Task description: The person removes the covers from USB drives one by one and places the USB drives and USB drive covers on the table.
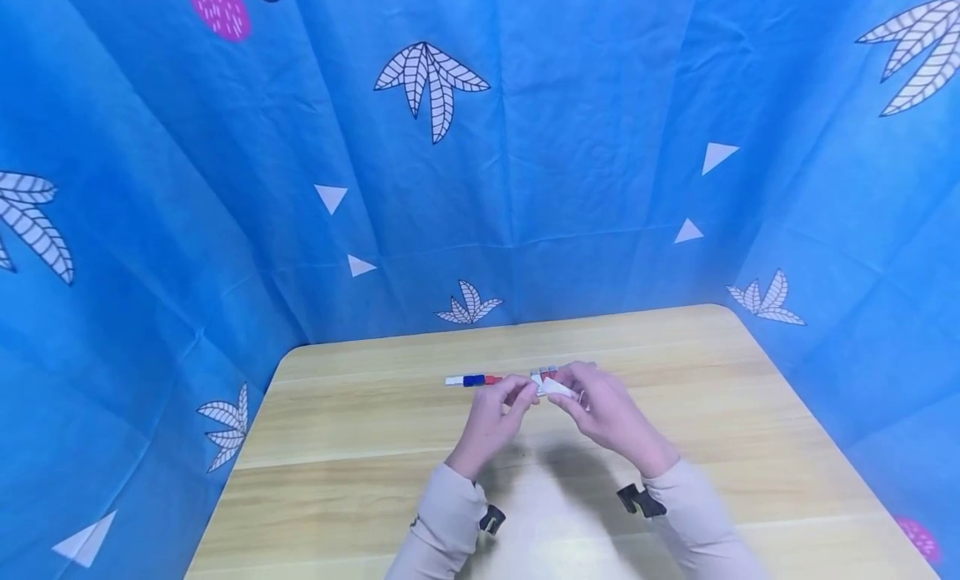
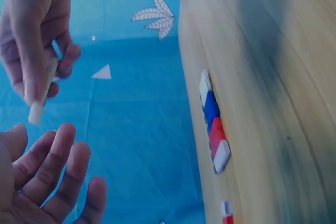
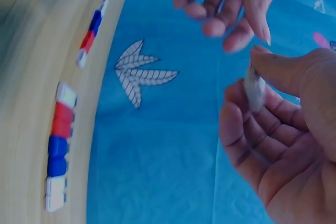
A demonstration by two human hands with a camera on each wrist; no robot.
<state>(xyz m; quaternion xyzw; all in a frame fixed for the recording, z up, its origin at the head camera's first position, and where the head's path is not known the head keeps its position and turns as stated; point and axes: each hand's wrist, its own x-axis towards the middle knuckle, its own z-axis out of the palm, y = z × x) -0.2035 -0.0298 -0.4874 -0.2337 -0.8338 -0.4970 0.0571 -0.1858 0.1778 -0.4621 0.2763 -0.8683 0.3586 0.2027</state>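
Observation:
My right hand [image 1: 613, 412] pinches a small flat white piece [image 3: 255, 92] between thumb and fingers, above the table. In the left wrist view, one end of that piece sticks out past the right thumb. My left hand [image 1: 491, 420] is just beside it, with fingers apart and loosely bent; in both wrist views no object shows in its grasp. Beyond the hands, a row of joined white, blue and red blocks [image 2: 214, 124] lies on the table. A second such row [image 3: 59, 145] is mostly covered by the hands in the head view.
The pale wooden table [image 1: 360, 447] has rounded far corners. Blue patterned cloth [image 1: 585, 147] hangs behind it and along both sides. Dark straps or clips [image 1: 641, 502] sit at the sleeve cuffs.

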